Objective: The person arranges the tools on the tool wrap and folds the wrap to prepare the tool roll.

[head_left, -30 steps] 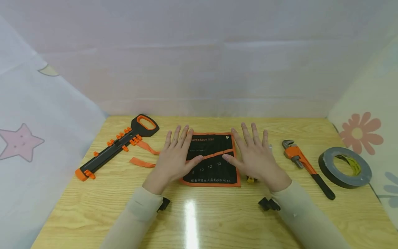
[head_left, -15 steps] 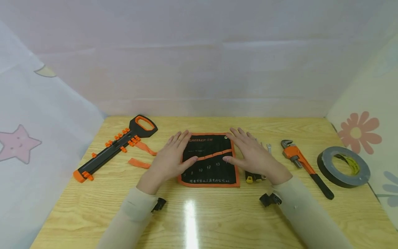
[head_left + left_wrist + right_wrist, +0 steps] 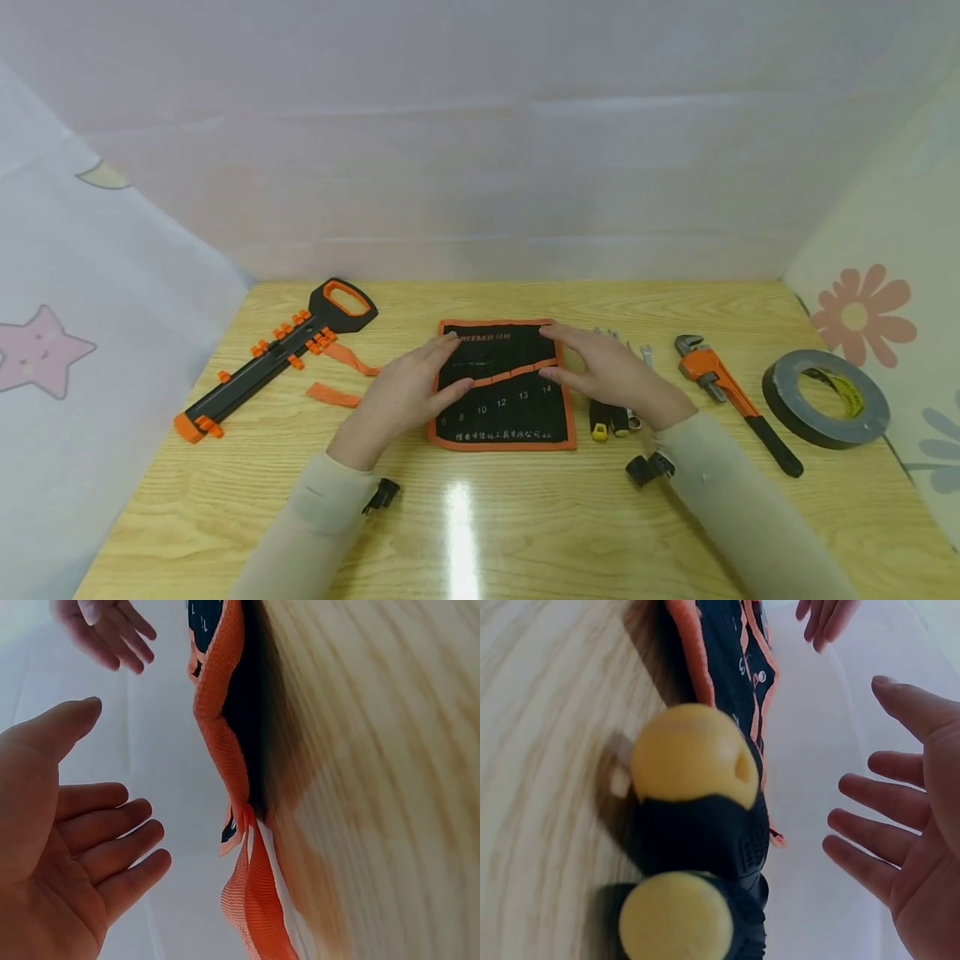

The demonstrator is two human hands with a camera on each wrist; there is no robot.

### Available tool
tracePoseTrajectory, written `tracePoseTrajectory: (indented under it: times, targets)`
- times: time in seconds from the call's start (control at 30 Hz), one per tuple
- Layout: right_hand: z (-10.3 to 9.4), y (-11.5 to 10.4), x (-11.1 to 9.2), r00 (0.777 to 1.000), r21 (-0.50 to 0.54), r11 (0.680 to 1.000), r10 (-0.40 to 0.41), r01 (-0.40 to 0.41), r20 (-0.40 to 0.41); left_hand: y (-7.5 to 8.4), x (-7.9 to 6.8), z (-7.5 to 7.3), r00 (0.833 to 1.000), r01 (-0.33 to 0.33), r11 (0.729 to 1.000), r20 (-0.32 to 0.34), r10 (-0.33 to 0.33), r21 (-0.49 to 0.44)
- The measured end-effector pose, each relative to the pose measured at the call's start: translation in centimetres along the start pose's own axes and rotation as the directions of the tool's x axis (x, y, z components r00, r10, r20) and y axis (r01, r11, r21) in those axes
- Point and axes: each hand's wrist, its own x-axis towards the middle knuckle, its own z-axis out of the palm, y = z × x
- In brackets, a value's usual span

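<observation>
A black tool pouch [image 3: 510,425] with orange edging and numbered pockets lies flat in the middle of the table. Over its left side my left hand [image 3: 401,392] hovers, fingers straight and thumb spread. My right hand [image 3: 611,375] hangs over the right side the same way, palm turned inward. Both wrist views show the palms holding nothing and raised above the table. Beneath the right hand, beside the pouch, lie black tool handles with yellow ends [image 3: 694,754] and a small wrench [image 3: 647,356]. Two orange straps [image 3: 333,394] run out from the pouch's left.
At the left lies a long black holder [image 3: 251,375] with orange clips and a looped handle. An orange pipe wrench [image 3: 741,396] and a grey tape roll [image 3: 795,408] lie at the right. Printed cloth walls [image 3: 480,183] stand behind and at both sides.
Both hands have turned from palms down to palms facing inward, fingers drawn in. The right hand has shifted a little, showing more of the tool handles. The pouch stays in place.
</observation>
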Motion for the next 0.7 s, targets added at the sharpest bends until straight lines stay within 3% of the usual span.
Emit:
tracePoseTrajectory:
  times: [0.27, 0.4, 0.57, 0.7]
  targets:
    - [0.0, 0.7, 0.8, 0.999, 0.014, 1.0, -0.003, 0.002, 0.042, 0.3, 0.1, 0.6, 0.997, -0.006, 1.0, -0.072, 0.005, -0.019]
    - [0.1, 1.1, 1.3, 0.996, 0.025, 1.0, -0.014, 0.012, 0.091, 0.4, 0.1, 1.0, 0.997, -0.026, 0.999, -0.068, 0.024, -0.032]
    - [0.2, 1.3, 2.2, 0.988, 0.063, 0.998, -0.036, 0.027, 0.151, 0.5, -0.2, 1.4, 0.999, 0.019, 0.997, 0.05, -0.015, -0.079]
    - [0.5, 1.5, 2.8, 0.981, 0.079, 0.996, -0.056, 0.042, 0.186, 0.6, -0.4, 1.5, 0.987, 0.055, 0.992, 0.157, -0.038, -0.111]
